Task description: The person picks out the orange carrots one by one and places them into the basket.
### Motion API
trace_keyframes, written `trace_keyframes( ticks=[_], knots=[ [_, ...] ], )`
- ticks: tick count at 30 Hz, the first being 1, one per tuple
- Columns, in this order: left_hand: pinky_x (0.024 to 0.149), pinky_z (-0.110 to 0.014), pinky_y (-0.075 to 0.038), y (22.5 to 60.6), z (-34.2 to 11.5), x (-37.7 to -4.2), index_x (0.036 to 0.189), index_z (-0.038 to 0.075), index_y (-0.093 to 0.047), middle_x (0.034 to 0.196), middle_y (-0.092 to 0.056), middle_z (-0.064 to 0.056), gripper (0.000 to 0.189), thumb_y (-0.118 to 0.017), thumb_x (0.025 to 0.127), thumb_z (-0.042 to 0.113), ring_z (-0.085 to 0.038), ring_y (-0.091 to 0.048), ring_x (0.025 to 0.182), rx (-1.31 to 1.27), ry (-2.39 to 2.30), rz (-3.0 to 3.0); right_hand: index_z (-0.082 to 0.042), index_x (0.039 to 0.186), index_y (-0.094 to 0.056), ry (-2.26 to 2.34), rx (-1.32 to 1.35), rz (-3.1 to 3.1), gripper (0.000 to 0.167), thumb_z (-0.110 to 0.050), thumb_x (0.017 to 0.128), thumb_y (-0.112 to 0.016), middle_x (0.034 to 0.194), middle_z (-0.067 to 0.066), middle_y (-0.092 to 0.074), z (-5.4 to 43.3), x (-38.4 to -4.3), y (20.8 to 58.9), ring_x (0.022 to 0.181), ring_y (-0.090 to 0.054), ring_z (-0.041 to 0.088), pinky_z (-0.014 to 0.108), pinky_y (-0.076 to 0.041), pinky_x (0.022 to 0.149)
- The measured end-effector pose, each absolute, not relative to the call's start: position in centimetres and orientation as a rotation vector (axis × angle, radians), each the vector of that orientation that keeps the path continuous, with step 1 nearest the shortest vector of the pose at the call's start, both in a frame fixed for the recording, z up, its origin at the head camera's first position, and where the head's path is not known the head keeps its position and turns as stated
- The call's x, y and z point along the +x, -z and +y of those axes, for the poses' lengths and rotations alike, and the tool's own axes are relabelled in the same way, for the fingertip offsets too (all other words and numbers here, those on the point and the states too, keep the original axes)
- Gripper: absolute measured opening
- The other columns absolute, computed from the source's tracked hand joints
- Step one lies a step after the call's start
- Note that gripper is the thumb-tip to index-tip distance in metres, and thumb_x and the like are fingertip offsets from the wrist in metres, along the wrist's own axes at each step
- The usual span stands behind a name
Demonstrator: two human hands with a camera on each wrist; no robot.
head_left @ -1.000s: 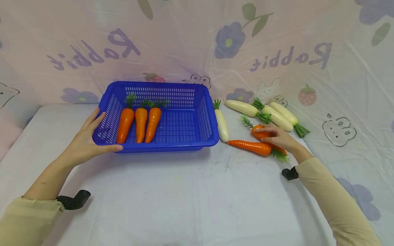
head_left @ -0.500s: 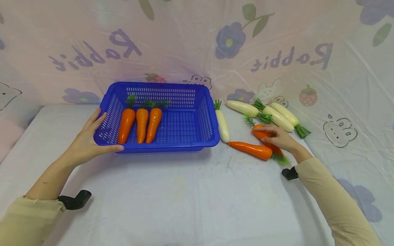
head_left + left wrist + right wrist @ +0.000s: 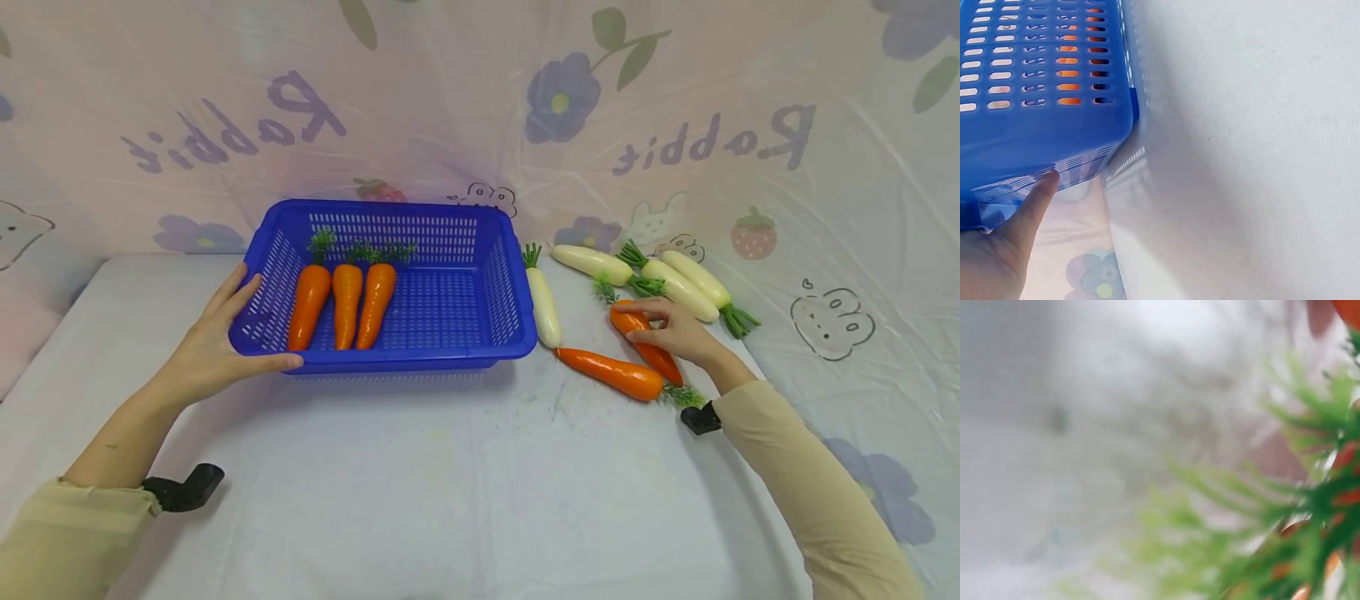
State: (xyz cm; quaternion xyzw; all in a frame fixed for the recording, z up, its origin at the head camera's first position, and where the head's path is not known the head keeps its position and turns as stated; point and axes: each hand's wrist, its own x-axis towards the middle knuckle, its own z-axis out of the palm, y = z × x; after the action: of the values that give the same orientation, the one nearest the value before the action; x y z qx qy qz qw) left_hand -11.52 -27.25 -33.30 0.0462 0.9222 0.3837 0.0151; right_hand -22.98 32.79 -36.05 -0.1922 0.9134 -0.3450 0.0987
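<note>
A blue plastic basket (image 3: 420, 360) with slotted walls holds three carrots with green tops, one of them the leftmost carrot (image 3: 309, 304). My left hand (image 3: 210, 342) holds the basket's near left corner, thumb along the front rim and fingers at the left side. In the left wrist view a finger (image 3: 1038, 197) touches the outer wall. To the right, my right hand (image 3: 675, 333) grips a carrot (image 3: 630, 322) between thumb and fingers; its root end points toward me. Another carrot (image 3: 611, 372) lies just in front. Blurred green leaves (image 3: 1310, 506) fill much of the right wrist view.
One white radish (image 3: 543, 304) lies along the basket's right side. Several more lie behind the right hand, including a radish (image 3: 592, 264) near the backdrop. A white cloth (image 3: 450, 483) covers the table, and a printed sheet (image 3: 450, 100) hangs behind.
The carrot in my right hand has turned and shifted slightly, so its tip lies nearer me. The front carrot's leafy end has swung toward me. My left hand and the basket stay put.
</note>
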Motion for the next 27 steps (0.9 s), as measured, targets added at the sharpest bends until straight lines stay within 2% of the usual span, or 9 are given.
trace_keyframes(
  ticks=[3,8,12,15,17,21,27],
  knots=[
    [0.105,-0.077,-0.006,33.3,-27.3,-11.5,0.155,0.014,-0.003,0.161,0.014,0.000,0.115,-0.082,0.074,0.034,-0.042,0.007,0.146,0.145,-1.199,2.867,-0.001,0.131,-0.057,1.048,-0.603,2.704,0.045,-0.011,0.088,-0.068,0.135,0.022,-0.053,32.5,-23.1,35.8,0.121,-0.046,0.039,0.063,-0.038,0.100],
    [0.105,-0.077,-0.006,33.3,-27.2,-11.5,0.155,0.014,-0.003,0.161,0.015,0.001,0.115,-0.082,0.074,0.034,-0.042,0.007,0.146,0.140,-1.203,2.863,-0.009,0.134,-0.057,1.088,-0.483,2.685,0.046,-0.015,0.090,-0.068,0.139,0.016,-0.050,32.2,-23.0,35.0,0.124,-0.045,0.035,0.057,-0.039,0.102],
    [0.105,-0.076,-0.006,33.2,-27.2,-11.5,0.155,0.013,-0.003,0.161,0.015,0.000,0.115,-0.082,0.073,0.034,-0.042,0.007,0.146,0.144,-1.203,2.865,-0.014,0.136,-0.055,1.064,-0.355,2.697,0.049,-0.022,0.090,-0.068,0.142,0.013,-0.046,31.9,-22.7,34.0,0.122,-0.045,0.035,0.040,-0.049,0.089],
    [0.105,-0.076,-0.006,33.1,-27.2,-11.4,0.155,0.013,-0.003,0.161,0.015,0.000,0.115,-0.082,0.074,0.034,-0.042,0.007,0.146,0.142,-1.201,2.865,-0.017,0.136,-0.056,1.029,-0.328,2.726,0.049,-0.026,0.089,-0.068,0.141,0.011,-0.045,31.8,-22.7,33.4,0.120,-0.046,0.035,0.030,-0.051,0.077],
    [0.105,-0.077,-0.006,33.1,-27.2,-11.4,0.155,0.013,-0.003,0.161,0.015,0.000,0.115,-0.082,0.074,0.034,-0.043,0.007,0.146,0.139,-1.198,2.865,-0.018,0.136,-0.055,1.025,-0.346,2.738,0.049,-0.025,0.090,-0.068,0.141,0.009,-0.046,31.7,-22.8,33.0,0.121,-0.046,0.034,0.031,-0.050,0.079],
    [0.105,-0.077,-0.006,33.2,-27.2,-11.4,0.155,0.014,-0.003,0.161,0.015,0.000,0.115,-0.081,0.074,0.035,-0.043,0.007,0.146,0.134,-1.191,2.864,-0.015,0.137,-0.055,1.072,-0.430,2.749,0.048,-0.019,0.090,-0.067,0.140,0.010,-0.049,31.6,-23.2,32.6,0.121,-0.047,0.032,0.043,-0.044,0.091],
    [0.105,-0.077,-0.007,33.2,-27.2,-11.4,0.155,0.013,-0.003,0.161,0.015,0.000,0.115,-0.081,0.074,0.036,-0.043,0.007,0.146,0.133,-1.192,2.862,-0.016,0.137,-0.055,1.128,-0.454,2.752,0.049,-0.019,0.090,-0.067,0.139,0.011,-0.051,31.0,-23.3,32.0,0.122,-0.046,0.033,0.049,-0.041,0.095]
  ],
)
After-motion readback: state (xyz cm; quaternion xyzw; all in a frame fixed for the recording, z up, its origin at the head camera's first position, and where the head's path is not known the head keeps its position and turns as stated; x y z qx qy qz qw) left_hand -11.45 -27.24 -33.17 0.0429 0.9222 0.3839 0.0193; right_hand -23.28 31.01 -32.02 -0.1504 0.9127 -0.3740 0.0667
